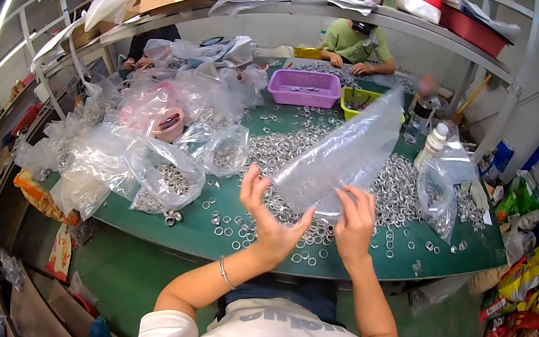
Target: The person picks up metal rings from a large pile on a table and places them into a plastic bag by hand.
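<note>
both hands, left hand [269, 221], right hand [354, 220], grip clear plastic bag [345, 153] above metal rings [294, 147]

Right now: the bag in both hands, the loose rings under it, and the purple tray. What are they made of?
Bag: thin clear plastic film, glossy, crinkled, see-through; held by the left hand and right hand.
Rings: likely metal, silvery, shiny.
Purple tray: probably rigid moulded plastic, opaque, even colour.

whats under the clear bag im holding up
Under the clear plastic bag, held by both hands, lies a heap of small metal rings on the green table. The bag's folds blur the rings directly behind it.
</note>
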{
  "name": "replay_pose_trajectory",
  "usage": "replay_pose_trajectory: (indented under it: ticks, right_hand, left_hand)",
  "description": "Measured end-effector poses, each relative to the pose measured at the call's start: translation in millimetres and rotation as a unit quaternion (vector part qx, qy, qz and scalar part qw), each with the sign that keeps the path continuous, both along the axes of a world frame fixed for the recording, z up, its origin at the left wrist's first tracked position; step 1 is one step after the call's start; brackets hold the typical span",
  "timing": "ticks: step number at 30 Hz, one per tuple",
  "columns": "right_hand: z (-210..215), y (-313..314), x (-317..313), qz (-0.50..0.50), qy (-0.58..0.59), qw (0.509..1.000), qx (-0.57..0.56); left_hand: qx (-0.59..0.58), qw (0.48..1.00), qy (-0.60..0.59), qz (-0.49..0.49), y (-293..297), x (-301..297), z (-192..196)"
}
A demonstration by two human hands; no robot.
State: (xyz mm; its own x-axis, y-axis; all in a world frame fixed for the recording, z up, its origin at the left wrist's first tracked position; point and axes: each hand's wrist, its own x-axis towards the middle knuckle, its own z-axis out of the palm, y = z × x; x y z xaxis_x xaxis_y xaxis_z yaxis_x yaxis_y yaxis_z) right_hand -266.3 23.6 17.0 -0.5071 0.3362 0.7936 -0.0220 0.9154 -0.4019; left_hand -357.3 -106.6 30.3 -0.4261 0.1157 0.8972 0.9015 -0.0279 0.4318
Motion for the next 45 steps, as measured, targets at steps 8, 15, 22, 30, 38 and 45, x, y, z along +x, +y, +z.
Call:
replay_pose_trajectory:
  ticks: [8,15,22,30,38,45]
  right_hand:
    - [5.3,13.4,14.3,0.015,0.027,0.999,-0.015]
    - [9.7,-14.0,-0.6,-0.005,0.105,0.994,-0.012]
    - [-0.5,20.1,-20.6,-0.195,0.003,0.98,0.031]
    - [0.2,18.4,4.4,0.233,0.244,0.693,-0.637]
    - [-20.1,20.8,7.8,0.165,0.084,0.827,-0.531]
    - [5.1,80.5,14.5,0.118,0.257,0.707,-0.649]
  left_hand:
    - [-0.342,0.919,0.193,-0.027,0.0,-20.7,30.7]
    - [-0.253,0.96,0.111,-0.05,0.4,-20.2,8.5]
    - [-0.058,0.97,0.154,-0.178,13.3,-42.7,26.1]
    - [-0.228,0.953,0.149,-0.135,12.1,-101.7,-8.0]
    - [0.06,0.578,-0.693,-0.427,44.6,-90.3,3.9]
    - [-0.341,0.825,-0.156,-0.423,62.5,-70.6,8.8]
